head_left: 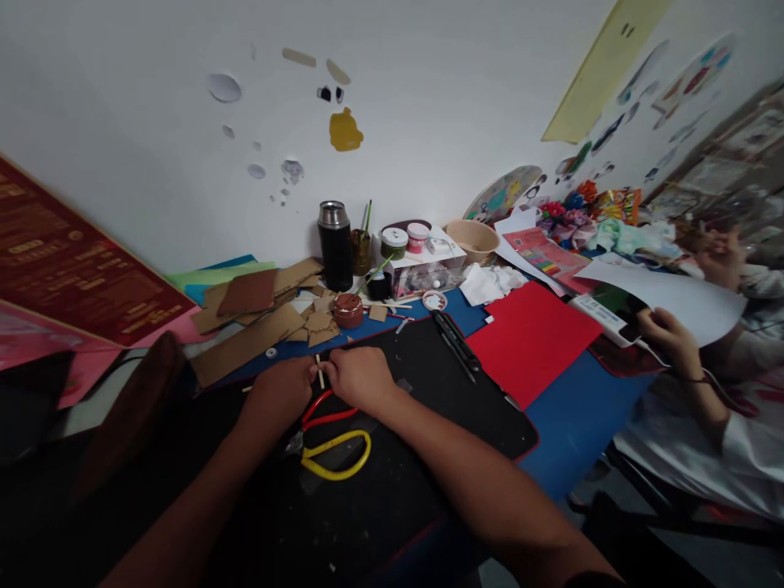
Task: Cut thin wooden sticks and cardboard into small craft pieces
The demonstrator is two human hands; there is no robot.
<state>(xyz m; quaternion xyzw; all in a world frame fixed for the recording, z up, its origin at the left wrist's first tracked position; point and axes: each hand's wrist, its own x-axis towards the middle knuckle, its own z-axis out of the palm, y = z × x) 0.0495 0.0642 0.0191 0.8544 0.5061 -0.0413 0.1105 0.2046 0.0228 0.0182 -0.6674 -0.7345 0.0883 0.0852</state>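
My left hand (278,392) and my right hand (360,377) meet over a black mat (429,400), both pinched on a thin pale wooden stick (319,369) that stands between the fingertips. Just below the hands lie red-handled pliers (324,412) and a yellow-handled tool (336,457) on the mat.
Cardboard scraps (257,322), a brown paint pot (348,310), a black flask (335,243), jars and a box crowd the back by the wall. Black pens (456,343) and a red sheet (530,339) lie to the right. Another person's hands (670,339) hold white paper at far right.
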